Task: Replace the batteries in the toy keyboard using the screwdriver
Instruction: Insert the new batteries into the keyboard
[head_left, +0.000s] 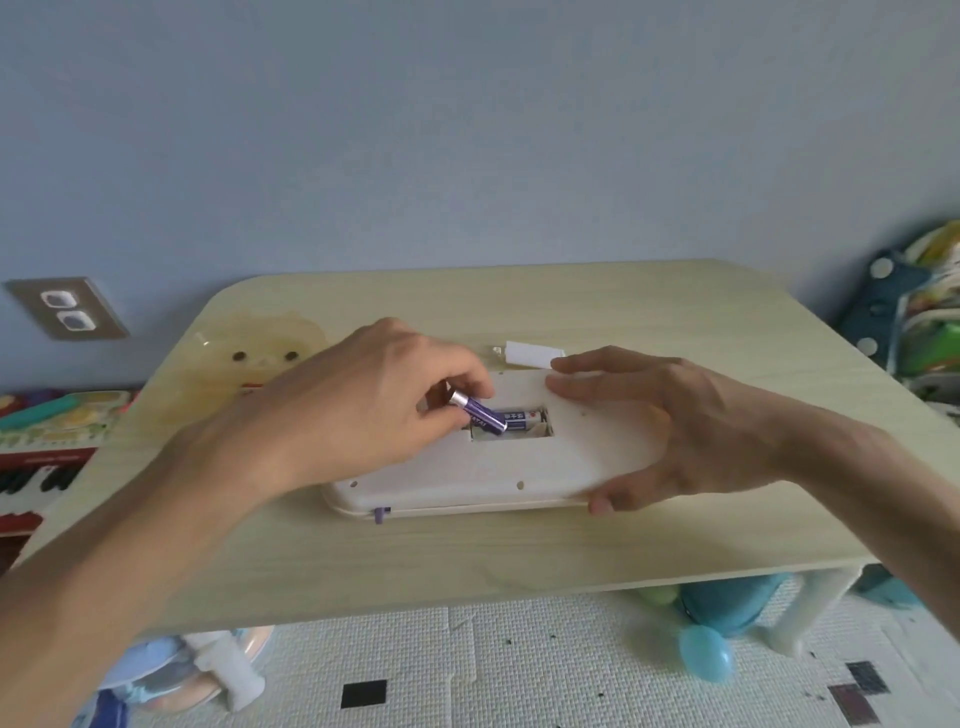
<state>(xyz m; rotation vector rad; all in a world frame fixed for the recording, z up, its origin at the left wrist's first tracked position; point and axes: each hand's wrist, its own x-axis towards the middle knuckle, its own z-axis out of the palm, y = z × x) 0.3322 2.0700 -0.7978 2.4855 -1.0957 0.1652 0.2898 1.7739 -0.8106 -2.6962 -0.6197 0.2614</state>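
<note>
Battery (480, 413) pinched in left grip (363, 410), tilted over keyboard compartment (519, 435)

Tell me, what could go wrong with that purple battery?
The purple battery, pinched tilted in the left hand, could go into the compartment the wrong way round, or slip and roll off the table. The small white cover lies loose behind the toy keyboard and might get knocked away.

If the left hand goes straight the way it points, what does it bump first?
Its held battery likely meets the open battery compartment first, beside the loaded battery; depth unclear.
</note>
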